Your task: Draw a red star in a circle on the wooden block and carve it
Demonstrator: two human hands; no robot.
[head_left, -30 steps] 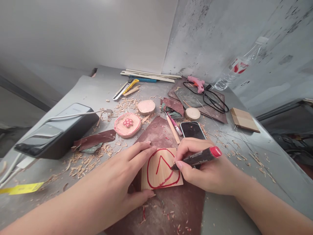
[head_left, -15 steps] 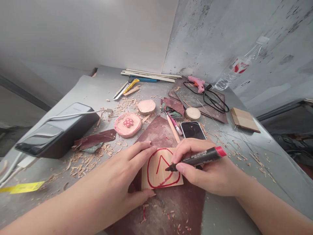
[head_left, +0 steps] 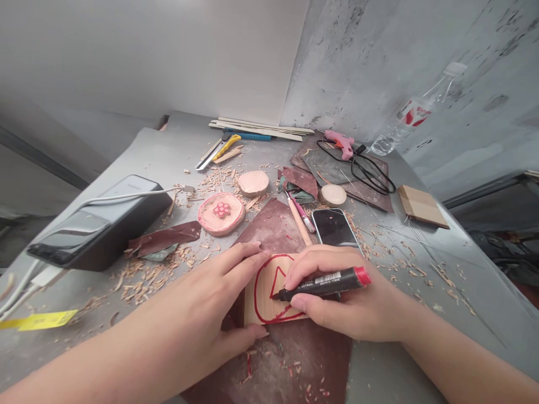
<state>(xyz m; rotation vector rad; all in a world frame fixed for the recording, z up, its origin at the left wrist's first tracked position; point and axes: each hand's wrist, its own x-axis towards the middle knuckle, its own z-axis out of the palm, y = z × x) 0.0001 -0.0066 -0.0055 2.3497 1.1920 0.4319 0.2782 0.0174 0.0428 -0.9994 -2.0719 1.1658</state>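
I look down on a grey table (head_left: 373, 367) strewn with wood shavings (head_left: 147, 280), pushed up against a pale panel (head_left: 168, 56) and a stained grey wall (head_left: 379, 67). The wooden board (head_left: 263, 289) lies on a brown sheet (head_left: 315, 353) at the near middle. My left hand (head_left: 210, 292) is clamped on its left side, thumb at the near edge, fingers at the far one; my right hand (head_left: 362, 308) grips a marker (head_left: 326, 284), tip down by the red lines on the board. Beyond my right hand lies a phone (head_left: 334, 225), partly covered. A dark box (head_left: 126, 230) sits to the left, a glue gun (head_left: 342, 145) rests at the back right, and a clear bottle (head_left: 415, 115) is beside the wall.
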